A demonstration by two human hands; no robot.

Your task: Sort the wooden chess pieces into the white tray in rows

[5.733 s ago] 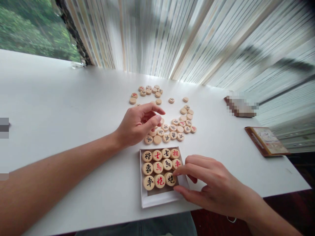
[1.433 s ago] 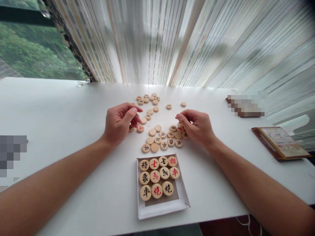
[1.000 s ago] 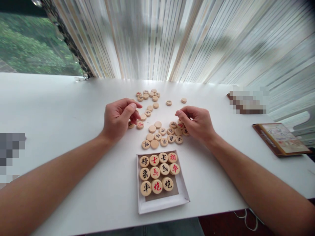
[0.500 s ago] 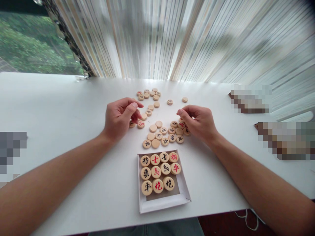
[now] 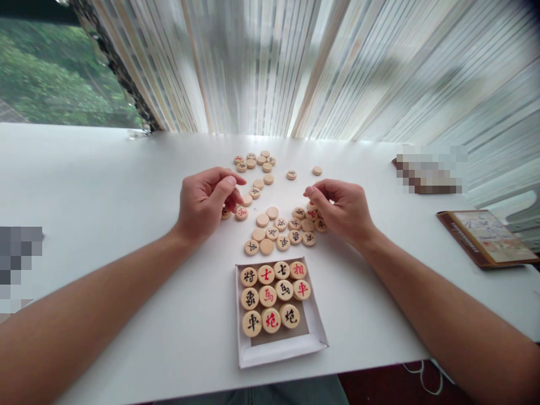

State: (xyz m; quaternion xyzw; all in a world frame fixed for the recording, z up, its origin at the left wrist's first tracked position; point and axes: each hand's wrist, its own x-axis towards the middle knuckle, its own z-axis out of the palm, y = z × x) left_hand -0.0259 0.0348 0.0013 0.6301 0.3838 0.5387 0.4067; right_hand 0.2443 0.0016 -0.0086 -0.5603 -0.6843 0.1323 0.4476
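Note:
A shallow white box (image 5: 314, 329) near the table's front edge holds several round wooden chess discs with red or black characters, laid in rows. Behind it, loose discs (image 5: 280, 228) lie scattered on the white table (image 5: 105, 185). My left hand (image 5: 205, 201) hovers at the left side of the scatter, thumb pressed to curled fingers; what it pinches is hidden. My right hand (image 5: 340, 209) rests at the right side of the scatter, fingers curled and pinched over the discs there; I cannot make out what they hold.
A second cluster of discs (image 5: 255, 161) lies farther back. A brown box lid with a picture (image 5: 487, 238) sits at the right edge. A blurred brown object (image 5: 430, 169) lies behind it. Striped curtains hang behind the table.
My right hand left the box at the front and moved back to the loose discs. Over the last second both hands have stayed almost still.

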